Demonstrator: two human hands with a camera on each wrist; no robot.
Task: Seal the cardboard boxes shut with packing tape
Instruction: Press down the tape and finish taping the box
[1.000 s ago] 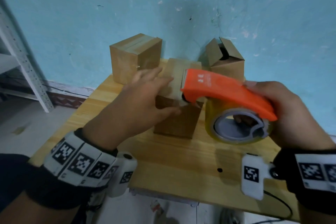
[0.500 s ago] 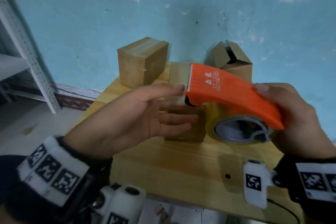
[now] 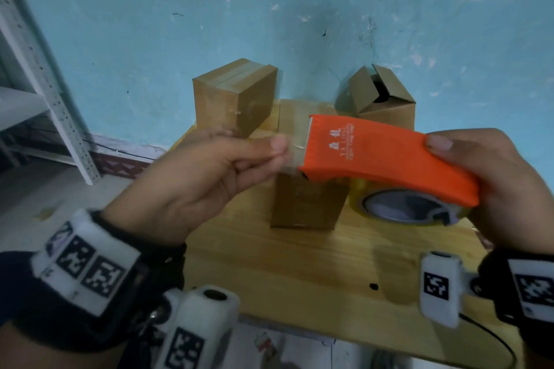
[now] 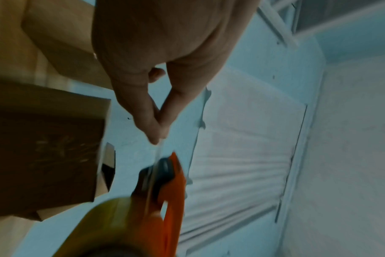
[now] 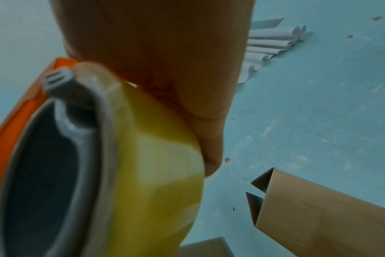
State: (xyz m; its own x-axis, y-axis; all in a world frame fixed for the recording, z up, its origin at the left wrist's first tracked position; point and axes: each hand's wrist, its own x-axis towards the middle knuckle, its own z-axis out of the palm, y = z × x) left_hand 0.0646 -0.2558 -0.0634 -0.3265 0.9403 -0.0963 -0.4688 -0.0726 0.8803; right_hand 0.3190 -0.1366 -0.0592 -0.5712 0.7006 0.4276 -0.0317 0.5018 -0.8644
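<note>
Orange dispenser (image 3: 389, 159) sits gripped in my right hand (image 3: 497, 186); my left hand (image 3: 195, 186) pinches the tape end (image 3: 295, 153) at its blade, above the middle box (image 3: 305, 204). Far-left box (image 3: 236, 99) looks taped; far-right box (image 3: 386, 105) gapes open on the worktop (image 3: 299, 263).

Wooden tabletop (image 3: 299, 272) with a small dark hole (image 3: 373, 287) toward 5 o'clock, scuffed turquoise wall (image 3: 150, 24) behind at 12, white perforated metal shelving (image 3: 51, 99) at 9, pale floor (image 3: 30, 204) below it.
</note>
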